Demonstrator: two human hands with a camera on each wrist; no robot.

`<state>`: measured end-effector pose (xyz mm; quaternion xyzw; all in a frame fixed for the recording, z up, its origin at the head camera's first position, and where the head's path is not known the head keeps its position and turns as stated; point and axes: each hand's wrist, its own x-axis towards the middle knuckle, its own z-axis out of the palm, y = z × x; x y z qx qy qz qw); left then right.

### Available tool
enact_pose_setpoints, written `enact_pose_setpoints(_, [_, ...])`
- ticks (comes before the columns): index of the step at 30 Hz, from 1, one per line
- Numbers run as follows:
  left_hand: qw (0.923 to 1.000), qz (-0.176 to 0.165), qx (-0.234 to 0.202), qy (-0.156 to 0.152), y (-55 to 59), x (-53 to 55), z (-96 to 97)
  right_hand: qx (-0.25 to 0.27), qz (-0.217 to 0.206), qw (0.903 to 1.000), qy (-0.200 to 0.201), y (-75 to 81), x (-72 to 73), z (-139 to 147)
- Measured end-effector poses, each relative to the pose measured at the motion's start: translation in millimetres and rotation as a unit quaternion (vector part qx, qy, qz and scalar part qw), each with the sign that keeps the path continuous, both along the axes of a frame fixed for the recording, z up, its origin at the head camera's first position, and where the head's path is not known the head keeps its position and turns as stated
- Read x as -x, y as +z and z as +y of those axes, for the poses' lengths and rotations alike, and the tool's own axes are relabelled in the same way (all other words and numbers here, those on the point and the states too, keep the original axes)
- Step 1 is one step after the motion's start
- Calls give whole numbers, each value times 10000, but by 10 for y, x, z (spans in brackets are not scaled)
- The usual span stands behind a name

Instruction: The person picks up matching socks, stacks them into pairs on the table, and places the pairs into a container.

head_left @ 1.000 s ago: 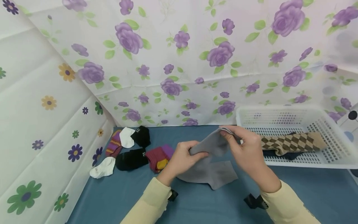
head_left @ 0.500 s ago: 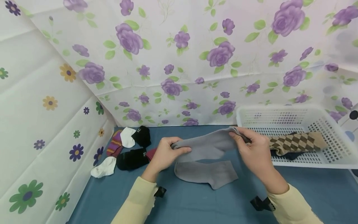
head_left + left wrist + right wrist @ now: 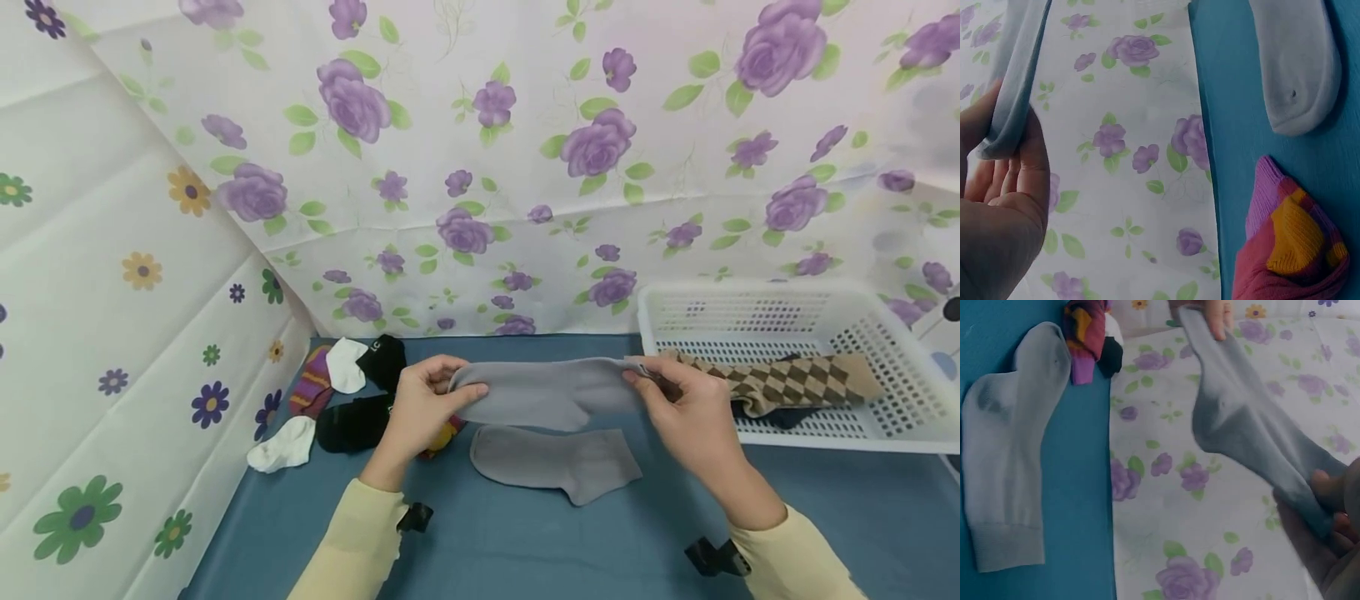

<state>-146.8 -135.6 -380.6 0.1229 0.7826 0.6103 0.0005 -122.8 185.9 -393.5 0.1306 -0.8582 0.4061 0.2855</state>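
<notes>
A grey sock (image 3: 525,392) is stretched level between my two hands, above the table. My left hand (image 3: 423,400) pinches its toe end, thumb in front and fingers behind. At the cuff end, my right hand (image 3: 690,408) grips the fabric between thumb and fingers. Just below lies a second grey sock (image 3: 555,462), flat on the blue cloth, its toe pointing left and its cuff right. The right wrist view shows the held sock (image 3: 1241,419) at full length, heel bulging downward, and the flat sock (image 3: 1010,456) apart from it.
Folded socks gather at the left: a striped one (image 3: 311,385), a white one (image 3: 347,367), black ones (image 3: 352,425) and another white one (image 3: 283,446). A maroon and yellow sock (image 3: 1291,244) is partly hidden behind my left hand. The white basket (image 3: 922,417) holds an argyle sock (image 3: 810,383).
My left hand has moved left and my right hand slightly right, so the bunched sock is now straightened between them. The flat grey sock has come fully into view.
</notes>
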Motion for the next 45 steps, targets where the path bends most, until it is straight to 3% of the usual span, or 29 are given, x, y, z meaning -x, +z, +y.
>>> enact_pose_setpoints(5, [9945,173,-1030,36,-70,31,-14,73,285,9995,105,-30,-13,17])
enact_pose_setpoints(8, [9923,495,-1137,7,-146,70,-18,-107,307,9992,235,-46,-4,36])
enact_pose_setpoints(11, [9939,865,-675,132,-187,92,-21,-429,233,9980,397,-60,7,68])
enact_pose_setpoints(16, [9926,1164,71,350,-191,86,-10,-894,40,9942,592,-60,12,103])
enact_pose_setpoints(21, [9794,1767,570,788,-213,55,50,-932,-185,9947,382,-45,-13,46])
enact_pose_setpoints(24, [9692,2085,815,1030,-289,18,79,-887,-462,9949,138,-61,-55,-19])
enact_pose_setpoints(26, [9668,2137,896,1075,-358,-9,87,-894,-627,9940,24,-81,-78,-51])
enact_pose_setpoints(30, [9682,1948,1179,1033,-482,-53,82,-1100,-1038,9885,27,-131,-99,-61])
enact_pose_setpoints(33, [9706,1532,1538,1041,-590,-74,55,-1273,-1669,9774,245,-188,-92,-65])
enact_pose_setpoints(39, [9692,465,2228,945,-853,-126,28,-1687,-2859,9413,604,-342,-72,-159])
enact_pose_setpoints(45, [9679,99,2419,676,-947,-121,67,-2208,-3607,9053,388,-555,-66,-255])
